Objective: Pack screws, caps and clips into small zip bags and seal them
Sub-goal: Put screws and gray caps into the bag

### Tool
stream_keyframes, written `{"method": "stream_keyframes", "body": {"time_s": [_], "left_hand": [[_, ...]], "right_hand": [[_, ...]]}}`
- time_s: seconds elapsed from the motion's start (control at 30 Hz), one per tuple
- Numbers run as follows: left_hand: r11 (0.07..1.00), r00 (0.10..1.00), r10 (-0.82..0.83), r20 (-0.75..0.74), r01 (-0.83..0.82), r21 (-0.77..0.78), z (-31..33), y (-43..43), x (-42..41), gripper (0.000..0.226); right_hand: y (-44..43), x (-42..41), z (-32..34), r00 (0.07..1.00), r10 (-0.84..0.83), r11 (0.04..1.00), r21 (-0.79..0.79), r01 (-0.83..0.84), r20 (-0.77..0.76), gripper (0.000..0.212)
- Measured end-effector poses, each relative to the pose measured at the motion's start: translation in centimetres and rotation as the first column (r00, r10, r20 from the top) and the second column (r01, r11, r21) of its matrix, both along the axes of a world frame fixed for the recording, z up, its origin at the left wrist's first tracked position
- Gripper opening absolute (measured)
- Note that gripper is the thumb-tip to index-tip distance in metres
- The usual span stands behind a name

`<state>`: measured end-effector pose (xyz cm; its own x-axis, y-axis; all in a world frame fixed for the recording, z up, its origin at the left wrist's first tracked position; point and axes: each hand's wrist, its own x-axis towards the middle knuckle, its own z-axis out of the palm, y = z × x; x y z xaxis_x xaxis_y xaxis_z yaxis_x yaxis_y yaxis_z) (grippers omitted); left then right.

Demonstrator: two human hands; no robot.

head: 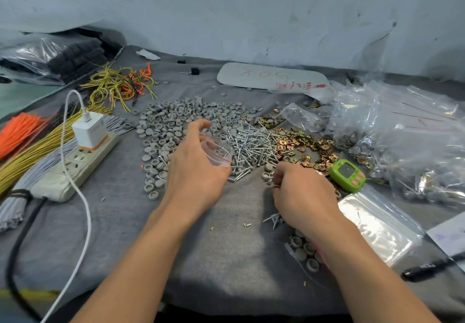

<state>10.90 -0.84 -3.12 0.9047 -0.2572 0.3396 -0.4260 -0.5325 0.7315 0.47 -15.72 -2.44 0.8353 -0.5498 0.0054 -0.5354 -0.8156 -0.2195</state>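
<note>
The left hand (pixel 198 169) pinches a small zip bag (pixel 217 152) just beside the screws (pixel 251 144) heaped on the worktop (pixel 226 259), handy for filling; the right hand (pixel 302 189) curls at the heap's near edge, and what its grip holds I cannot tell

Brightness: cool, even light washes the cloth (pixel 226 259) around the screw pile (pixel 251 146); only the strip nearest the camera, below the pile, goes dark.
Shadows: soft and short, with one dark patch hugging the left flank of the right hand (pixel 302 191), just nearer than the pile. The light reads as coming from above and right.
Glare: white sheen flares on the flat zip bags (pixel 377 222) near-right of the pile, and sparkle scatters over the heap of clear bags (pixel 402 134) to its right.
Focus: the pile is fairly crisp; the wall (pixel 251 15) behind it looks smoothed and soft.
Distortion: there's wide-angle bend, and the power strip (pixel 75 164) left of the pile slants hard.
</note>
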Motion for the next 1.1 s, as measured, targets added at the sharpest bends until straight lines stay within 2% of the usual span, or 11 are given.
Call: {"method": "stream_keyframes", "body": {"time_s": [0.23, 0.4, 0.5, 0.6, 0.7, 0.8, 0.9, 1.03, 1.1], "left_hand": [[0.992, 0.998, -0.038, 0.048, 0.032, 0.121, -0.8, -0.7, -0.1, 0.074], [0.987, 0.997, -0.041, 0.061, 0.031, 0.158, -1.0, -0.8, -0.2, 0.078], [0.988, 0.997, -0.039, 0.065, 0.029, 0.153, -1.0, -0.7, -0.1, 0.079], [0.989, 0.998, -0.038, 0.058, 0.029, 0.147, -1.1, -0.6, 0.0, 0.08], [0.987, 0.997, -0.045, 0.058, 0.036, 0.154, -1.1, -0.5, -0.1, 0.082], [0.984, 0.996, -0.064, 0.068, 0.052, 0.171, -1.1, -0.6, -0.2, 0.083], [0.978, 0.995, -0.084, 0.061, 0.071, 0.194, -1.0, -0.7, -0.5, 0.087], [0.974, 0.99, -0.136, 0.038, 0.126, 0.188, -1.1, -0.9, -0.9, 0.096], [0.966, 0.982, -0.186, 0.027, 0.178, 0.19, -0.9, -1.1, -1.1, 0.097]], "right_hand": [[-0.9, -0.2, 0.0, 0.981, -0.092, 0.992, 0.096, 0.076, 0.171, 0.01], [-1.6, -0.1, -0.1, 0.982, -0.109, 0.984, 0.154, 0.085, 0.152, 0.012], [-1.9, -0.2, 0.1, 0.974, -0.136, 0.98, 0.172, 0.105, 0.183, 0.006], [-2.2, -0.4, 0.1, 0.959, -0.163, 0.976, 0.182, 0.122, 0.233, 0.02], [-2.6, -0.5, 0.0, 0.943, -0.199, 0.961, 0.241, 0.134, 0.267, 0.025], [-2.8, -0.6, -0.1, 0.95, -0.168, 0.96, 0.262, 0.098, 0.262, 0.02], [-2.8, -0.5, -0.2, 0.929, -0.155, 0.945, 0.325, 0.041, 0.335, 0.005], [-2.9, -0.3, -0.5, 0.912, -0.155, 0.937, 0.349, 0.015, 0.378, 0.014], [-2.9, -0.2, -0.4, 0.873, -0.19, 0.91, 0.414, -0.014, 0.448, 0.012]]}}
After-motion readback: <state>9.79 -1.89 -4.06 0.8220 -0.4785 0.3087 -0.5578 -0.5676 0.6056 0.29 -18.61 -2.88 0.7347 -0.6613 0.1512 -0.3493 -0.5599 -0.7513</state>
